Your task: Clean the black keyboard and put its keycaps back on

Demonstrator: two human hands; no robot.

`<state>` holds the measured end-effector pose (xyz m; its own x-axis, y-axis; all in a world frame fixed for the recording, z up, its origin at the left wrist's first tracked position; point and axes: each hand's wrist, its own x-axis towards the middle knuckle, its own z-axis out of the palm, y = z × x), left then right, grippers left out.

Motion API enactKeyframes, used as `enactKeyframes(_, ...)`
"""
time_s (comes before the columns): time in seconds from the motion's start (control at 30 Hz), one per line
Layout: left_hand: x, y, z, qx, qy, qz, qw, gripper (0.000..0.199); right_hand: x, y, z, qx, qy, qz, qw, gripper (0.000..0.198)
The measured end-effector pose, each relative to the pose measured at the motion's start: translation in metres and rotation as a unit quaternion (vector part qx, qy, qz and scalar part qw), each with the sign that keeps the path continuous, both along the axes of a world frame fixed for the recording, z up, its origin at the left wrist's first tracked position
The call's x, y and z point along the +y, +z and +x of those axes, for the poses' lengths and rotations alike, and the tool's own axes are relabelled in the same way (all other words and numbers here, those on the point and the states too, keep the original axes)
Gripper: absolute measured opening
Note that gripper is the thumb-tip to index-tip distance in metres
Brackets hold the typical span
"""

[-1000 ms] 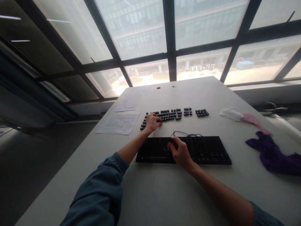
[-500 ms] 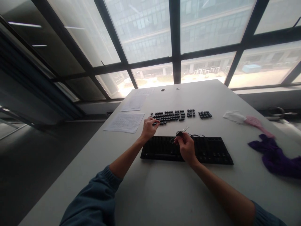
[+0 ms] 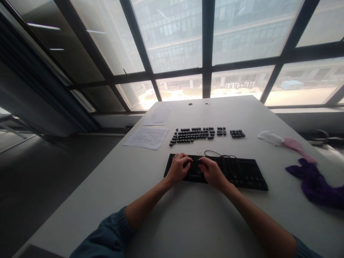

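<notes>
Black keyboard, lengthwise toward desk's left edge, beneath left hand (curled, I can't tell grip), right hand pinching wire tool.

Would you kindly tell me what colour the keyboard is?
The keyboard is black, clearest in the head view.

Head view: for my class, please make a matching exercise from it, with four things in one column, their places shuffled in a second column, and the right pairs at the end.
Things
1. keyboard
2. loose keycaps
3. purple cloth
4. paper sheets

Places
A. farthest right of the four
B. partly covered by the left hand and the right hand
C. farthest left of the four
D. in rows between the keyboard and the windows

Right pairs: 1-B, 2-D, 3-A, 4-C
</notes>
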<state>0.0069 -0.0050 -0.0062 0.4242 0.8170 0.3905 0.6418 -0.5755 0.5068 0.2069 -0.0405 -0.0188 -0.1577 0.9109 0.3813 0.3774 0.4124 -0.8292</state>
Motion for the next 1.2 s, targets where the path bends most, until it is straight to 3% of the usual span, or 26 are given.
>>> enactKeyframes(0.13,-0.002,0.01,0.001,0.008,-0.068,-0.029,0.997,0.023,-0.006,0.002,0.004,-0.024,0.034,0.036,0.998,0.014)
enactKeyframes(0.27,-0.004,0.013,0.001,0.012,-0.112,-0.058,0.992,0.031,-0.005,-0.003,0.005,-0.012,0.008,0.018,1.0,0.011)
enactKeyframes(0.53,-0.003,0.013,0.006,0.055,-0.147,-0.069,0.985,0.021,-0.01,-0.002,0.004,-0.049,0.062,0.06,0.995,0.018)
enactKeyframes(0.8,0.001,-0.002,0.011,0.092,-0.169,-0.043,0.98,0.011,-0.009,-0.009,0.007,0.035,0.027,0.038,0.998,0.012)
enactKeyframes(1.0,-0.007,-0.006,0.013,0.047,-0.149,-0.026,0.987,0.015,-0.006,-0.013,0.007,0.112,-0.024,-0.013,0.993,0.009)
enactKeyframes(1.2,-0.005,-0.008,0.012,-0.012,-0.166,-0.046,0.985,0.015,-0.006,-0.011,0.006,0.079,-0.04,0.006,0.996,0.009)
